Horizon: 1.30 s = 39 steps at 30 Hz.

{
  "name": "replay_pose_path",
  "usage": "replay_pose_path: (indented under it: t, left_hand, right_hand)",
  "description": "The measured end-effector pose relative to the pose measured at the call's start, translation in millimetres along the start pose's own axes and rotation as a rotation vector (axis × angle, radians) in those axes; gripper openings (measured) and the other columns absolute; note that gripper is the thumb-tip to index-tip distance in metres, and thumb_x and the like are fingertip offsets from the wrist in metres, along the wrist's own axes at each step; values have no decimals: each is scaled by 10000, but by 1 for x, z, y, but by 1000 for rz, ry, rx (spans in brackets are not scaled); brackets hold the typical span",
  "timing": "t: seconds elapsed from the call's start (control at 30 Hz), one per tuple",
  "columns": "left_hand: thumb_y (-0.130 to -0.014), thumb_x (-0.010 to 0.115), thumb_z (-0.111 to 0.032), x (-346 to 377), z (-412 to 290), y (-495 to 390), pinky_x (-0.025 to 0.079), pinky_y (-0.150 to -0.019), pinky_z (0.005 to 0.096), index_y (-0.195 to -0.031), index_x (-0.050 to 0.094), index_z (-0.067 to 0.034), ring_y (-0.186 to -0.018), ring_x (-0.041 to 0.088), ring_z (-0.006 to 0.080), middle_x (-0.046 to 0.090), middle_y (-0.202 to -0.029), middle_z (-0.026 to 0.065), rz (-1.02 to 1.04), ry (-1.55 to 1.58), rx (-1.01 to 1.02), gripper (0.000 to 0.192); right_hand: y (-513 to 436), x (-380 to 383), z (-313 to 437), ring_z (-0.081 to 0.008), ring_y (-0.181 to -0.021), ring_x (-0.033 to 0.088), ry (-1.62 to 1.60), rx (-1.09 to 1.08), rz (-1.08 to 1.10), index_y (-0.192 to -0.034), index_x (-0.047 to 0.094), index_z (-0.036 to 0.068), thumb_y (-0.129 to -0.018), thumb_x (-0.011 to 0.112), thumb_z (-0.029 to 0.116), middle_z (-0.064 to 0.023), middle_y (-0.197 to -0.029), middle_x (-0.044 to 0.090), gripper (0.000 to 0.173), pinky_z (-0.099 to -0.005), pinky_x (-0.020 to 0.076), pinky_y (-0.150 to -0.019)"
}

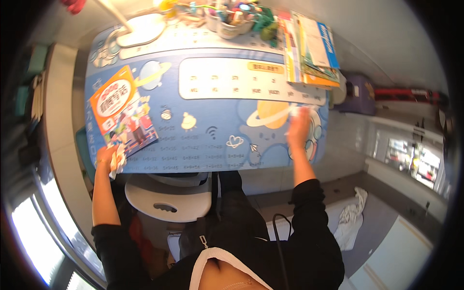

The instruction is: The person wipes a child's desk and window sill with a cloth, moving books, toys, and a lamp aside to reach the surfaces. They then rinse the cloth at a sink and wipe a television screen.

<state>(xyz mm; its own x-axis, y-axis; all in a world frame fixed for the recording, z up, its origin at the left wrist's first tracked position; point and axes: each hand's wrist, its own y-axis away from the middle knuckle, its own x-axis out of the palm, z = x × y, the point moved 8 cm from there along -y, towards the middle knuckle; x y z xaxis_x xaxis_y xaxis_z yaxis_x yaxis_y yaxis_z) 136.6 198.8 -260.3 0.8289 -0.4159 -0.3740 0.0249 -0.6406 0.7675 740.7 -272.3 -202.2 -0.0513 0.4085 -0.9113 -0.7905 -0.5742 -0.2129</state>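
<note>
At the desk's near left edge, my left hand (104,156) has a crumpled tissue or wrapper (118,159) in its fingers. It is beside the lower corner of an orange-covered book (117,108), which lies tilted on the desk; whether the fingers also grip the book is unclear. My right hand (299,127) is blurred and lies flat over the right part of the blue printed desk mat (214,116). Something white, perhaps a wipe (295,110), shows at its fingertips, pressed to the mat.
A desk lamp's white base (141,30) stands at the back left. Pen holders (230,30) full of pens are at the back middle. Stacked books (311,50) occupy the back right corner. A pale stool (170,201) is under the near edge, and a white cloth (349,223) lies at lower right.
</note>
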Motion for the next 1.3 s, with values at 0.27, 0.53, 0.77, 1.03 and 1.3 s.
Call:
replay_pose_path:
  t: [0.27, 0.53, 0.77, 1.03, 1.3]
  left_hand:
    - [-941, 561, -137, 26, 13, 91, 526, -424, 370, -1094, 536, -42, -524, 636, 256, 630, -733, 106, 187, 179, 92, 181]
    - [-868, 558, -8, 102, -104, 287, 584, -755, 339, -1213, 505, 20, -809, 693, 222, 663, -1028, 127, 257, 384, 363, 350]
    - [-654, 627, 20, 265, -211, 382, 495, -785, 280, -1069, 643, 49, -867, 639, 184, 667, -1047, 105, 846, 255, 512, 416]
    - [-850, 690, -74, 574, -285, 325, 519, -561, 257, -1007, 610, -30, -646, 644, 154, 611, -735, 37, 1138, 240, 378, 182]
    - [-745, 726, -365, 623, -270, 259, 522, -817, 393, -1170, 609, -14, -919, 676, 354, 691, -962, 234, 316, -439, 875, 564]
  right_hand:
    - [8, 73, 92, -372, -1400, 313, -217, 124, 11, -1397, 414, -54, -901, 605, 265, -220, -1489, 375, 620, -440, 231, -1176]
    - [72, 66, 273, -340, -1385, 364, -593, -656, 437, -1357, 472, -8, -794, 714, 261, -202, -1432, 445, 669, -453, 276, -1155]
    - [49, 5, 33, -359, -1289, 446, -19, -259, 170, -1276, 539, -12, -848, 637, 219, -196, -1370, 499, 496, -482, 305, -1116]
    - [65, -23, -18, -376, -1414, 311, 35, -8, 151, -1410, 417, -22, -935, 560, 308, -217, -1494, 376, 596, -503, 222, -1159]
    - [58, -17, -12, -422, -1421, 266, 100, -5, 202, -1447, 355, -30, -950, 536, 389, -236, -1525, 311, 675, -531, 204, -1156]
